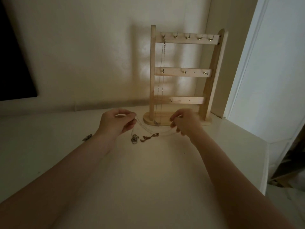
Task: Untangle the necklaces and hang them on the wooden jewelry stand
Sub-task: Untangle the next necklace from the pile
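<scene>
Nearest the viewer, two bare forearms reach out over the white table (148, 179), hands level and set apart. Left hand (115, 123): fingers curled, thumb and forefinger pinching one end of a thin pale chain (153, 132). Right hand (184, 123): fingers curled round the other end, palm turned down. Chain sags in a shallow loop between them, low over the table.

Just under and between the hands: small tangle (145, 138) of silver and gold chain lying on the table, near the left wrist side. Can't tell whether the held chain is free of it. One more small metal piece (87, 137) sits outside the left wrist.

My read of the step: free this chain fully. Keep tension light, lift slowly, watch for the heap moving; if it drags, stop and pick the knot, don't pull.

Just beyond the hands, wooden stand (181, 71) upright against the wall, three bars with hooks. One long necklace (160, 80) already hangs from the top bar hook on the left-hand side, pendant down at the base. Remaining top hooks look free; the neighbouring one avoids re-tangling.
</scene>
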Demonstrator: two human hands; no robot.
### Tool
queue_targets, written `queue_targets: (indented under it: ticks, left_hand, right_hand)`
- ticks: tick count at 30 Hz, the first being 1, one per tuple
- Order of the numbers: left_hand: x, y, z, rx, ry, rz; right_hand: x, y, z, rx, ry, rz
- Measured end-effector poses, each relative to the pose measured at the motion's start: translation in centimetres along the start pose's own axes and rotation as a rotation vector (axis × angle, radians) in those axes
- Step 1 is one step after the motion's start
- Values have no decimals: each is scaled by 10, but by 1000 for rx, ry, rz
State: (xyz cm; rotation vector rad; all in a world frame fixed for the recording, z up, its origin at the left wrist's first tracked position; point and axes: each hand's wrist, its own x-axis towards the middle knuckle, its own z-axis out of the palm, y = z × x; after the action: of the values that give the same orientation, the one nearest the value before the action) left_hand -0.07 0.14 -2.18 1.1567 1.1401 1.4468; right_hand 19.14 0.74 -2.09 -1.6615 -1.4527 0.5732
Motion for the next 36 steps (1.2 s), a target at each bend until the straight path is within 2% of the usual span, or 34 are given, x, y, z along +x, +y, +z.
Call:
queue_targets:
  ticks: [2, 4, 6, 8, 9, 11, 15, 21, 24, 30, 36]
  left_hand:
    - [-3, 1, 4, 92, -41, 62]
    - [-6, 2, 7, 170, -82, 121]
    - [-9, 2, 10, 242, -111, 161]
    - [-11, 2, 13, 301, -127, 188]
    - [-12, 3, 14, 315, -130, 195]
    - [-13, 3, 14, 312, -139, 192]
    - [-13, 2, 14, 294, -168, 153]
    - [-15, 5, 10, 162, -292, 37]
    - [-15, 6, 8, 177, -314, 13]
    - [-14, 4, 8, 264, -269, 64]
    - [-18, 1, 14, 353, -322, 102]
  right_hand:
    - [-1, 0, 5, -165, -168, -42]
    - [-2, -2, 7, -306, -183, -149]
    - [-5, -8, 6, -135, -172, -248]
    - [-10, -15, 3, 229, -317, -262]
    - [-13, -17, 2, 336, -402, -264]
    - [-17, -19, 5, 363, -498, -279]
    - [-16, -17, 11, 328, -473, -285]
    - [-13, -12, 6, 419, -412, -198]
    - [-11, -10, 3, 433, -365, -177]
    - [-11, -12, 3, 435, -350, -198]
    - [-12, -15, 3, 441, -379, -257]
